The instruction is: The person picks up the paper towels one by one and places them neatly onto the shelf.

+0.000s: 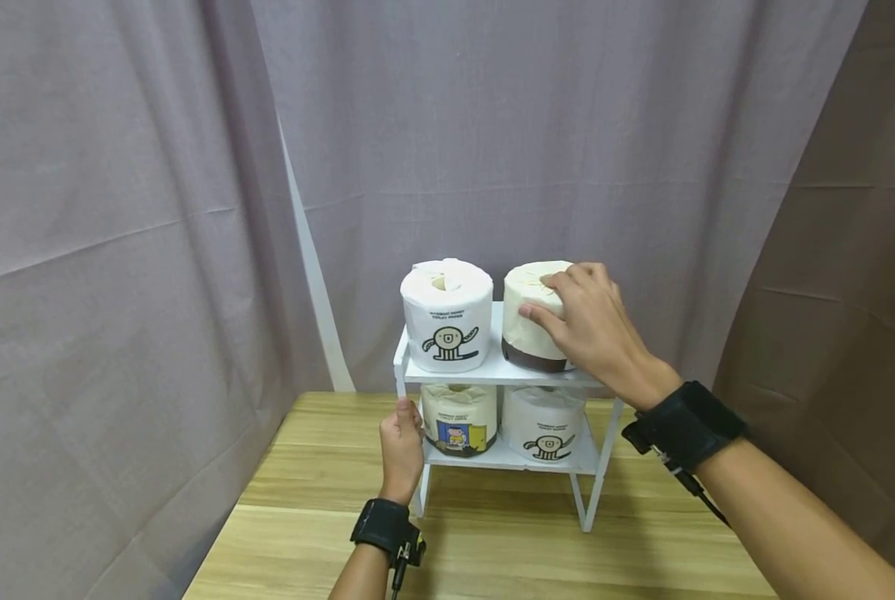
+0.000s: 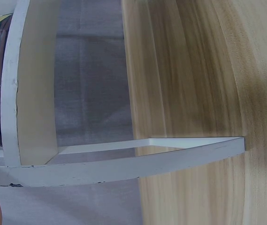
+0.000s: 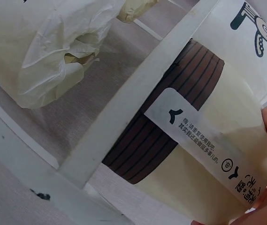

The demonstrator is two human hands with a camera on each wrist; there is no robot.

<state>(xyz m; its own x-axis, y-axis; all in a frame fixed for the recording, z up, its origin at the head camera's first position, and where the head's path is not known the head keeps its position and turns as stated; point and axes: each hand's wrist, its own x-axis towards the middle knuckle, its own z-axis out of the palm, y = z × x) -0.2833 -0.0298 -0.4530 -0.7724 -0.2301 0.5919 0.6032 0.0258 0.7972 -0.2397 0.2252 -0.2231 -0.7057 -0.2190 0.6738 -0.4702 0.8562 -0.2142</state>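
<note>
A wrapped toilet paper roll (image 1: 533, 317), cream with a dark brown band at its base, stands at the right of the upper tier of a small white two-tier rack (image 1: 447, 377). My right hand (image 1: 601, 329) grips it from above, fingers over its top and thumb on its front. In the right wrist view, a white label strip (image 3: 199, 145) runs up the roll. My left hand (image 1: 401, 446) holds the rack's left side frame (image 2: 124, 166), thumb pointing up. Beside the gripped roll stands a white toilet paper roll (image 1: 447, 312) with a cartoon dog.
On the lower tier sit a cream roll (image 1: 458, 421) with a blue and yellow picture and a white roll (image 1: 545, 425). The rack stands on a wooden table (image 1: 492, 558). Grey curtains (image 1: 567, 125) hang behind and at the sides. Cables trail from both wristbands (image 1: 687, 425).
</note>
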